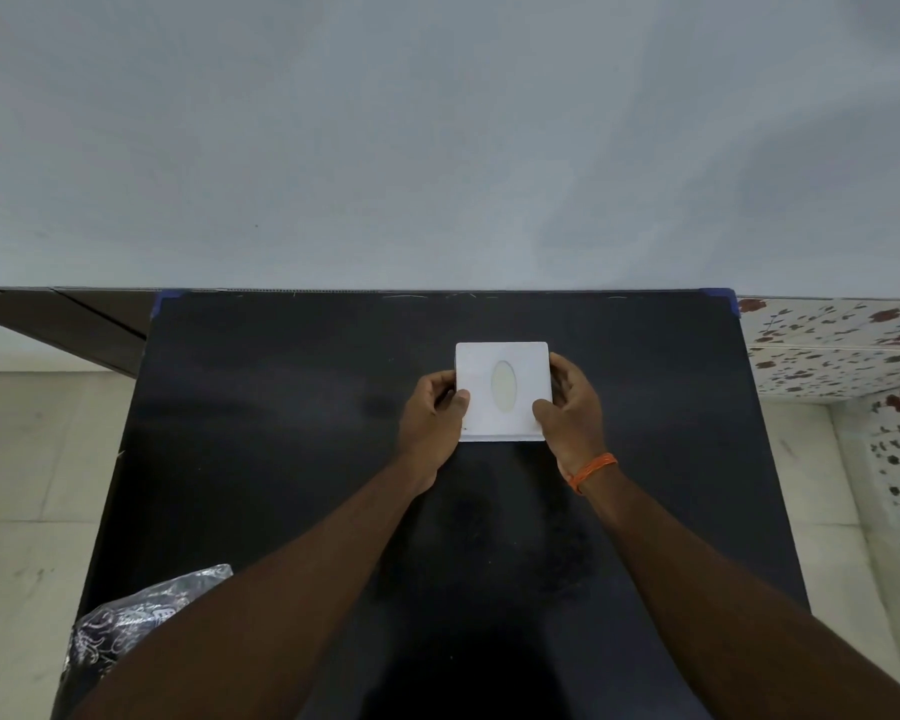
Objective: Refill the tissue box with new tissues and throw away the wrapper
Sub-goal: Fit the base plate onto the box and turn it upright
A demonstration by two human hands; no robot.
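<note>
A square white tissue box with an oval slot (502,391) sits mid-frame on the black tabletop (281,407). The left hand (432,423) and right hand (572,407) clasp its opposite sides. A crumpled patterned plastic wrapper (136,621) lies at lower left.

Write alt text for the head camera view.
Both hands grip a white tissue box on a black table, left hand and right hand on opposite sides. A crumpled plastic wrapper lies near the table's near-left corner.
</note>
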